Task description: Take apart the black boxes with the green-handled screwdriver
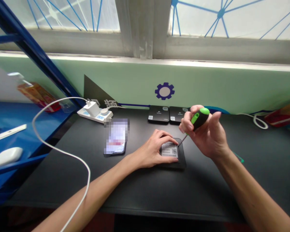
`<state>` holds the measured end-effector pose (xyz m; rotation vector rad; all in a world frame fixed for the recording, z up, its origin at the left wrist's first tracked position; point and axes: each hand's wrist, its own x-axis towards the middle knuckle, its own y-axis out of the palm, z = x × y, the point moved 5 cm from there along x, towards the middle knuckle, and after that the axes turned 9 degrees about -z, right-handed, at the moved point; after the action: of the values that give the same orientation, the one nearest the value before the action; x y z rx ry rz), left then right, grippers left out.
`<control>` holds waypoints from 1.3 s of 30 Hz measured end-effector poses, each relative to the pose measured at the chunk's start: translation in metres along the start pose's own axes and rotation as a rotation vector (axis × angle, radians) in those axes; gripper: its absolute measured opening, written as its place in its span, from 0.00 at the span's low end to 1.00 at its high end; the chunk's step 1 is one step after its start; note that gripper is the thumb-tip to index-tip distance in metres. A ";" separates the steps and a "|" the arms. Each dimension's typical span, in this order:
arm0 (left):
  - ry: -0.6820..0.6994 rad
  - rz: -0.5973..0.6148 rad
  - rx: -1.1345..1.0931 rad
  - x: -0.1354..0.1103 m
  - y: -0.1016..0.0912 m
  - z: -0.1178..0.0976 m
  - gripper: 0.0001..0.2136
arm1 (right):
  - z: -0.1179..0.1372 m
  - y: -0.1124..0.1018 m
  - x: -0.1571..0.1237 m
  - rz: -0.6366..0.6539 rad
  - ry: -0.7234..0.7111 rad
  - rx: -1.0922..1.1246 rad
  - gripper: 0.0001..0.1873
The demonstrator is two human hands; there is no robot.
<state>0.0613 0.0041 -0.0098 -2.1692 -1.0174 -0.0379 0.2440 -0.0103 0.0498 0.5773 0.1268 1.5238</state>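
A flat black plastic box [181, 161] with a white printed label lies on the dark table. My left hand [157, 146] grips it from the left, fingers over the far part and thumb along the near side of the label. In my right hand [214, 140] is a black and green screwdriver [200, 119], held by its handle with the thumb raised. Its thin shaft slants down to the left, and the tip meets the box near its far right part, close to my left fingertips. Whether a screw sits under the tip cannot be made out.
Two similar black boxes [159, 114] stand side by side at the back. A phone [116, 137] lies left of my hands, before a white power strip [95, 116]. A white cable [89, 174] loops across my left forearm. A thin green item [239, 158] lies behind my right wrist.
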 end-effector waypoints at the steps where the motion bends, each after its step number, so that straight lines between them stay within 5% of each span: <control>1: -0.003 0.004 0.000 0.000 0.000 0.000 0.24 | 0.000 0.000 0.000 -0.001 -0.004 0.004 0.22; 7: -0.014 0.009 -0.001 0.000 -0.001 -0.001 0.24 | 0.000 0.001 0.000 -0.009 0.004 -0.051 0.29; 18: 0.013 -0.027 0.024 0.000 0.000 0.000 0.24 | 0.020 0.004 0.000 -0.084 -0.036 0.055 0.26; 25: 0.045 -0.161 0.041 -0.001 -0.002 0.002 0.06 | 0.020 0.008 -0.003 -0.108 -0.032 0.146 0.23; 29: 0.079 -0.251 0.047 0.001 -0.009 0.001 0.05 | 0.021 0.001 0.000 -0.123 -0.046 0.173 0.21; 39: -0.309 -0.622 -0.105 0.000 -0.040 0.033 0.08 | 0.018 -0.011 0.006 -0.154 0.035 0.287 0.17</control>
<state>0.0255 0.0417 -0.0104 -1.8999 -1.8734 -0.0474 0.2621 -0.0086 0.0622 0.7504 0.4130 1.3755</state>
